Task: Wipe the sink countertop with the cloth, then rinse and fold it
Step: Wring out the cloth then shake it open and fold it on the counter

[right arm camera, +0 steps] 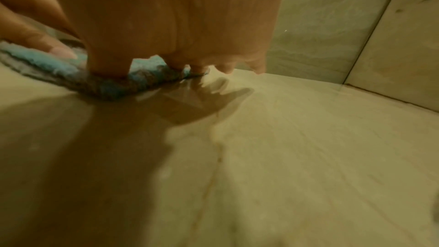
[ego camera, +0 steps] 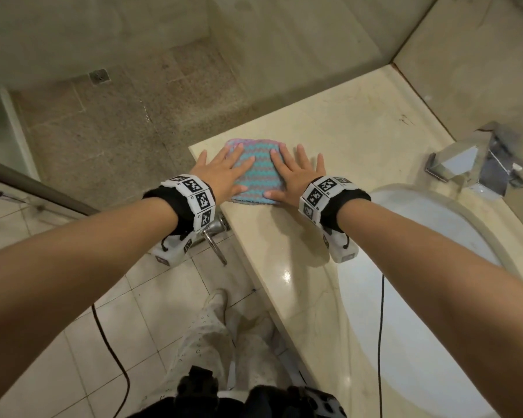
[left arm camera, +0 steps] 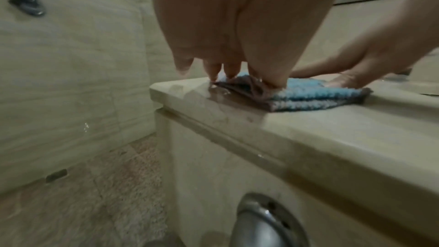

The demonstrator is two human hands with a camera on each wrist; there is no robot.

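Observation:
A folded cloth (ego camera: 255, 173) with teal, pink and grey stripes lies flat on the beige countertop (ego camera: 329, 131), near its left end. My left hand (ego camera: 224, 168) presses on the cloth's left half with spread, straight fingers. My right hand (ego camera: 290, 173) lies flat on its right half, the outer fingers resting on bare stone. In the left wrist view the cloth (left arm camera: 308, 97) shows doubled layers under my left hand (left arm camera: 228, 48). In the right wrist view my right hand (right arm camera: 166, 31) presses the cloth's (right arm camera: 114, 84) edge, with a wet sheen on the stone beside it.
A white oval sink (ego camera: 429, 236) sits to the right, with a chrome faucet (ego camera: 465, 164) behind it. The countertop's left edge (ego camera: 200, 152) drops to a shower floor with a drain (ego camera: 98, 76). A metal handle (ego camera: 213, 239) sticks out below the counter. Cables hang near my legs.

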